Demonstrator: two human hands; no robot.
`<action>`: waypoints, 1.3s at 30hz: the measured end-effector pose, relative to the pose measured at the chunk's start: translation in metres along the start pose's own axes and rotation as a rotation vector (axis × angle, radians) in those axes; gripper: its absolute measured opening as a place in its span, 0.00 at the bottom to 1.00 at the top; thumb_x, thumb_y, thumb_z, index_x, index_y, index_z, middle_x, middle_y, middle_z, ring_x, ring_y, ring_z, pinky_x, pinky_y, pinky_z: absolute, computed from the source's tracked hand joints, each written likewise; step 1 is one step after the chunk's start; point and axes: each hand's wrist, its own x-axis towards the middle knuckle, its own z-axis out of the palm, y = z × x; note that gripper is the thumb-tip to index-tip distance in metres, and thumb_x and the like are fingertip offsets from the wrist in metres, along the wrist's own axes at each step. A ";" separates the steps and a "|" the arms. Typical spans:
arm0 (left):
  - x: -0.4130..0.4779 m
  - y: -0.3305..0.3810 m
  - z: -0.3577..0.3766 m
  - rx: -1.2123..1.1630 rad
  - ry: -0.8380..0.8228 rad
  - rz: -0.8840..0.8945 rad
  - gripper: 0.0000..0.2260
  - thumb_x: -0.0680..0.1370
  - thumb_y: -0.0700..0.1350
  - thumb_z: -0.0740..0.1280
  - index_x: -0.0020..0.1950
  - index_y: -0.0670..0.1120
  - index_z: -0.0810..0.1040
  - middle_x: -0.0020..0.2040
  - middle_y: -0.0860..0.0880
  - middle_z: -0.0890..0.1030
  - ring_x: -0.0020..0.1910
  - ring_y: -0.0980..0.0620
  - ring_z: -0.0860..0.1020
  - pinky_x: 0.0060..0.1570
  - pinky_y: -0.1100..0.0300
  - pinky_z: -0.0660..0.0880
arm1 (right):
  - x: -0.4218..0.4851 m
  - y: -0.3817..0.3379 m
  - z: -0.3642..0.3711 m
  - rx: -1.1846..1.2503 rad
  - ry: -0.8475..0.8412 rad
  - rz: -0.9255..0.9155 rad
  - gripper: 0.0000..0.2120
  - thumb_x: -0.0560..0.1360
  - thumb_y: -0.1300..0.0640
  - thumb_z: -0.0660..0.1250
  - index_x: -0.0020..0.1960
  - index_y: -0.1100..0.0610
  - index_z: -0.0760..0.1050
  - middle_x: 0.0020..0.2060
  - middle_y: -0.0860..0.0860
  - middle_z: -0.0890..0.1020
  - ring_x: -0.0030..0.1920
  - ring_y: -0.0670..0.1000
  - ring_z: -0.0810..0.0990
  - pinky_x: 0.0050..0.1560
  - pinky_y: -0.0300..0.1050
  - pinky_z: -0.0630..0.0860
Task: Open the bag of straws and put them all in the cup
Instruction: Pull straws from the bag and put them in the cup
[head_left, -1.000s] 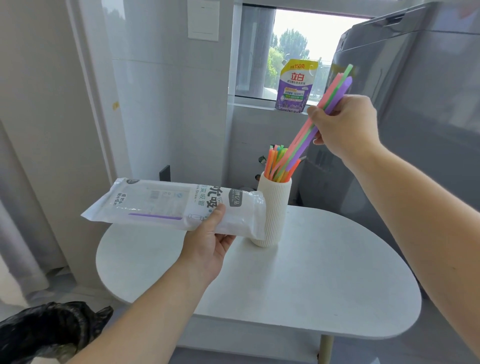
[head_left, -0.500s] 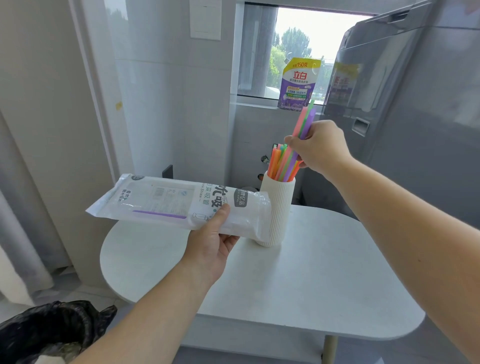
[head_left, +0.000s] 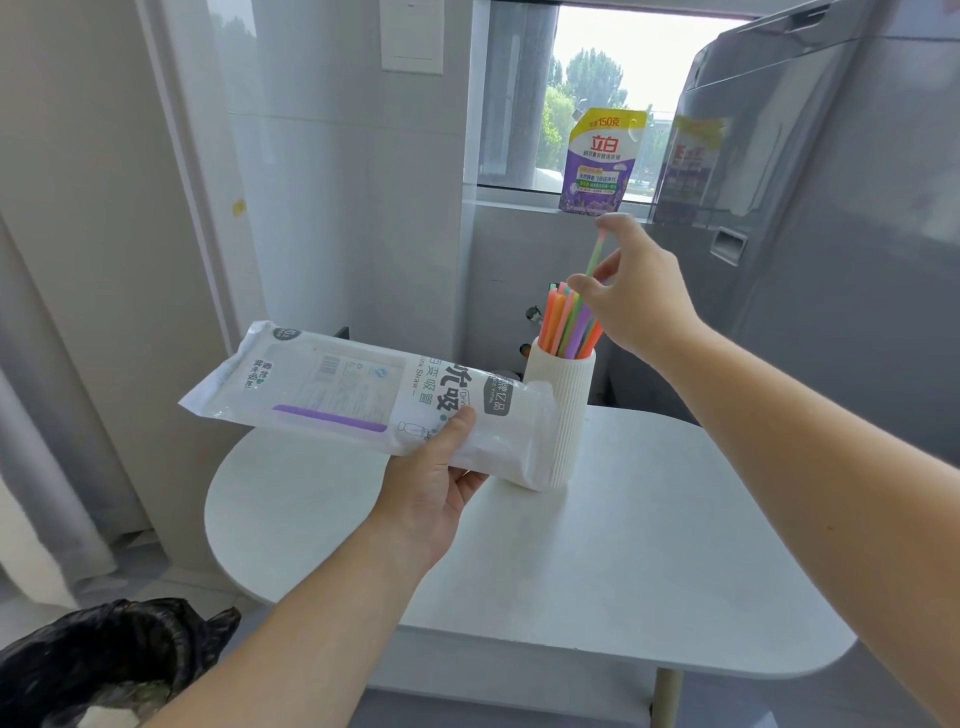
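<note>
Settling straws into the cup, seen from our head view.
At centre frame our right hand (head_left: 631, 299) lightly pinches one green straw (head_left: 595, 255) standing taller than the straws (head_left: 563, 325) in the cup (head_left: 574, 410). Lower left, our left hand (head_left: 441, 478) grips the bag (head_left: 358, 389), one purple straw (head_left: 330, 418) inside. We judge a sideways nudge could tip the tall cup, or that purple straw could be overlooked.

Right hand (head_left: 639, 306) lower; straws (head_left: 566, 327) dropped into cup (head_left: 569, 410); grip loosened, only green straw (head_left: 595, 254) between fingertips.
</note>
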 end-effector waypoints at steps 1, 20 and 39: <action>0.000 0.000 0.000 0.004 -0.002 -0.001 0.21 0.77 0.38 0.72 0.69 0.50 0.77 0.58 0.48 0.86 0.54 0.49 0.86 0.40 0.57 0.83 | -0.001 0.001 0.002 -0.032 -0.012 -0.019 0.27 0.78 0.55 0.70 0.74 0.51 0.65 0.45 0.51 0.81 0.47 0.53 0.81 0.52 0.51 0.79; -0.005 0.007 -0.003 0.115 -0.126 -0.004 0.22 0.75 0.38 0.72 0.69 0.49 0.78 0.60 0.47 0.85 0.56 0.49 0.85 0.43 0.58 0.82 | -0.097 0.004 0.010 0.253 0.171 0.187 0.12 0.84 0.51 0.55 0.62 0.54 0.71 0.54 0.50 0.77 0.60 0.57 0.71 0.64 0.53 0.68; -0.012 0.009 0.002 0.509 -0.227 0.150 0.14 0.78 0.40 0.72 0.64 0.45 0.82 0.59 0.46 0.86 0.60 0.44 0.83 0.60 0.48 0.79 | -0.186 -0.016 0.064 1.523 -0.215 1.228 0.20 0.83 0.49 0.57 0.60 0.63 0.78 0.52 0.64 0.83 0.50 0.65 0.84 0.55 0.59 0.82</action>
